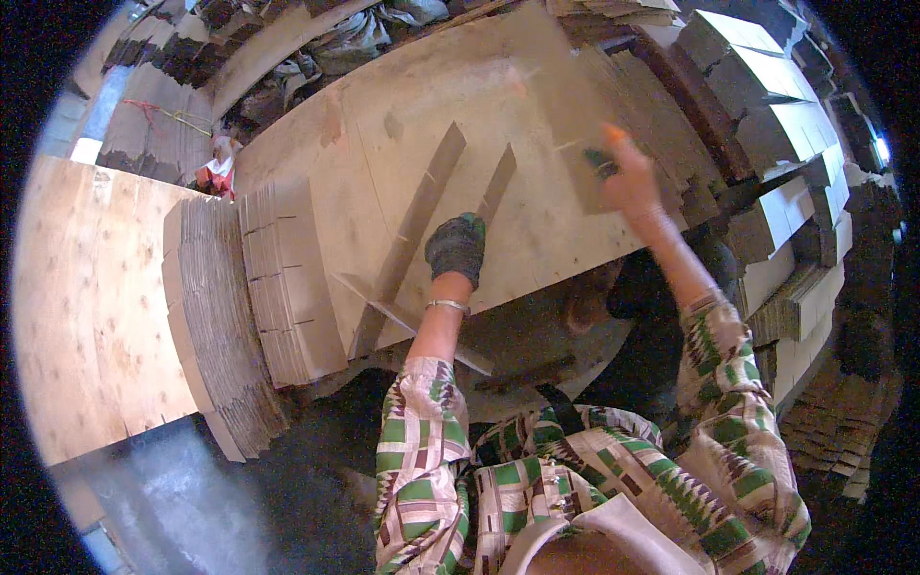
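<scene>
My left hand (456,251), in a dark grey glove, is closed around the near end of a narrow slotted cardboard strip (496,182) over the plywood table. Just left of it, a longer slotted strip (420,211) stands on edge, crossed near the table's front edge by another strip (379,303). My right hand (632,182) is at the right part of the table, smeared by motion, with orange and dark green coverings at its fingers. It grips a broad cardboard piece (556,86), also blurred; the exact finger positions are unclear.
Slotted cardboard pieces are stacked (287,278) at the table's left, beside another tall stack (216,316). A second plywood surface (96,307) lies farther left. More cardboard piles (661,125) line the right side, with bundles (786,125) beyond. Sacks (345,38) lie behind.
</scene>
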### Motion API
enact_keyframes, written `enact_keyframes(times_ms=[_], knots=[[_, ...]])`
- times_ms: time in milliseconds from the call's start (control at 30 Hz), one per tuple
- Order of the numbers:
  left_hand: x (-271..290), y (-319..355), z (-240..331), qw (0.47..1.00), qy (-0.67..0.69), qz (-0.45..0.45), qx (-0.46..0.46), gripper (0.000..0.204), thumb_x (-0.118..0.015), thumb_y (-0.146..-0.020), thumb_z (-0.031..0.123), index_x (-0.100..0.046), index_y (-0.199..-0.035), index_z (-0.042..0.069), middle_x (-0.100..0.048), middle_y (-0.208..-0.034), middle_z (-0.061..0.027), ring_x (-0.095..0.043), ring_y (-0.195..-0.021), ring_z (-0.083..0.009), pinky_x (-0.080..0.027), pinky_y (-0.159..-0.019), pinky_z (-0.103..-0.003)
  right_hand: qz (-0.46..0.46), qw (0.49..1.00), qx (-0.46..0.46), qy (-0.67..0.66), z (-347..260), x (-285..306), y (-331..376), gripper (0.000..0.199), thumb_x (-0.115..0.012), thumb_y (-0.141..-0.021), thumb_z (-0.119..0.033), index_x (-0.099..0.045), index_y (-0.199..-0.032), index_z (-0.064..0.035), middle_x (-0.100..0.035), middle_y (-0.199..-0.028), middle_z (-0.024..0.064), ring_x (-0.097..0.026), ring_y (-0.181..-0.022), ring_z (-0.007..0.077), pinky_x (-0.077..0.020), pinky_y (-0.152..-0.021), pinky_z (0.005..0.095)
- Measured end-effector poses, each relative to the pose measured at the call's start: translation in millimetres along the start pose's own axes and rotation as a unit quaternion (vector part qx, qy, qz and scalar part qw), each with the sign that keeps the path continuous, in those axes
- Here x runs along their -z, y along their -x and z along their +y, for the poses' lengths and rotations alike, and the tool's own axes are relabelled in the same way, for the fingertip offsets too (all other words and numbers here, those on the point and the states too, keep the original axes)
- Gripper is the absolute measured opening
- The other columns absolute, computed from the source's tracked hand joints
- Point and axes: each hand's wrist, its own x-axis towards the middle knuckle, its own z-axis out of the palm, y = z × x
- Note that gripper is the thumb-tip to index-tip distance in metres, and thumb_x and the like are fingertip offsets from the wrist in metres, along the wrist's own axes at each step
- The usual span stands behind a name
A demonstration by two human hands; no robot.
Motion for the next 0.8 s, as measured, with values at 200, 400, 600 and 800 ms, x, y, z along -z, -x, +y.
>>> enact_keyframes(times_ms=[200,400,600,800], knots=[[-13,5,-5,0.996,0.005,0.058,-0.064,0.028,-0.05,-0.096,0.029,-0.074,-0.096,0.014,-0.073,-0.094,-0.0144,-0.071,-0.088,-0.0355,-0.055,-0.076,-0.049,-0.265,0.961,-0.031,0.071,-92,-56,31,0.079,-0.061,-0.089,-0.014,-0.026,-0.158,-0.0321,-0.072,-0.098,0.019,-0.069,-0.088,0.0394,-0.0544,-0.074,0.0513],[4,12,9,0.998,0.054,-0.037,-0.001,0.03,-0.053,-0.095,0.033,-0.073,-0.102,0.013,-0.073,-0.102,-0.0158,-0.069,-0.098,-0.0343,-0.053,-0.084,-0.047,-0.314,0.942,-0.045,0.112,-82,-82,41,0.084,-0.062,-0.079,-0.004,-0.038,-0.154,-0.0323,-0.071,-0.092,0.0208,-0.068,-0.084,0.0407,-0.0534,-0.072,0.0498],[22,-10,-37,0.962,0.005,0.262,0.071,0.048,-0.057,-0.094,0.047,-0.069,-0.118,0.008,-0.067,-0.123,-0.0171,-0.061,-0.118,-0.0347,-0.046,-0.1,-0.047,-0.295,0.952,0.005,0.086,-68,-85,48,0.084,-0.063,-0.082,-0.008,-0.032,-0.155,-0.0358,-0.071,-0.089,0.0205,-0.068,-0.082,0.0409,-0.053,-0.07,0.0509],[32,-32,-57,0.981,0.05,-0.037,0.184,0.035,-0.056,-0.094,0.04,-0.073,-0.111,0.014,-0.071,-0.113,-0.0158,-0.067,-0.108,-0.035,-0.053,-0.09,-0.047,-0.288,0.951,0.024,0.109,-69,-91,46,0.083,-0.062,-0.085,-0.009,-0.029,-0.156,-0.0378,-0.07,-0.082,0.0199,-0.068,-0.075,0.0414,-0.0525,-0.064,0.0533]])
